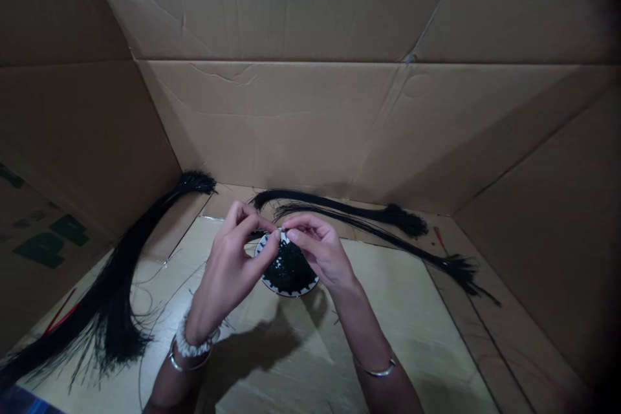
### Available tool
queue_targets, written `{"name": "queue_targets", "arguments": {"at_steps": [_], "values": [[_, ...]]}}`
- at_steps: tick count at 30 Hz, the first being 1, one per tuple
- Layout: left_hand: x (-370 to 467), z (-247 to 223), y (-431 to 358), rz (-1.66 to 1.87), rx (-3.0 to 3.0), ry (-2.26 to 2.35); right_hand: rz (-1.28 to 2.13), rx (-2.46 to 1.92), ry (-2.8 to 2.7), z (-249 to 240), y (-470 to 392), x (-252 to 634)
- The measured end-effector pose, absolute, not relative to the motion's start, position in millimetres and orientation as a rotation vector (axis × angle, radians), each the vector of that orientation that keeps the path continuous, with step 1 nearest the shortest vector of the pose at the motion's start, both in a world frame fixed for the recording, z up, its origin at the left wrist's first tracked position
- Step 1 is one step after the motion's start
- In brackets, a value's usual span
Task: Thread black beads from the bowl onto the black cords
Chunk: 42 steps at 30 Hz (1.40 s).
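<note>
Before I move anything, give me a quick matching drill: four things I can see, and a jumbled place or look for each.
Things
1. Round dish
2. White ruffled band
3. Widest black bundle
4. Green lettering

Places and looks
A. Printed on the left cardboard wall
B. Around the wrist of the left hand
C. White rim with dark marks, dark contents inside
D. Loose strands fanning out, running out of the picture at lower left

Right pairs: 1-C, 2-B, 3-D, 4-A
</note>
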<state>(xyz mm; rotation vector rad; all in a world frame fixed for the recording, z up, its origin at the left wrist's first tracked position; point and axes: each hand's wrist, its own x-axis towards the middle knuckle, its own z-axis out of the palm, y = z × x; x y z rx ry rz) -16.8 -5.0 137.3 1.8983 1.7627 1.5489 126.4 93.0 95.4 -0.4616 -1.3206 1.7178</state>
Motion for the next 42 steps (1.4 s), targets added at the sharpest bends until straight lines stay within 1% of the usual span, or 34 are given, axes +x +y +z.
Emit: {"name": "queue_targets", "arguments": {"at_steps": [16,27,37,42], "values": [[-16.5,138.2,-7.4,1.529,1.881,1.743,1.776,-0.507,-1.303,103.5,90.7,129.5],[-15.7,136.7,-7.4,1.522,1.879,1.759,1.599,-0.621,-1.480,99.2,87.2,130.8],[-15.4,134.0,-4.0,1.538,1.910,1.815,1.263,-0.668,-1.677,105.4,82.9,138.7],[-11.9,134.6,-3.4,1.530,1.920,1.858,1.227,-0.668,-1.698,105.1,82.2,140.3]]}}
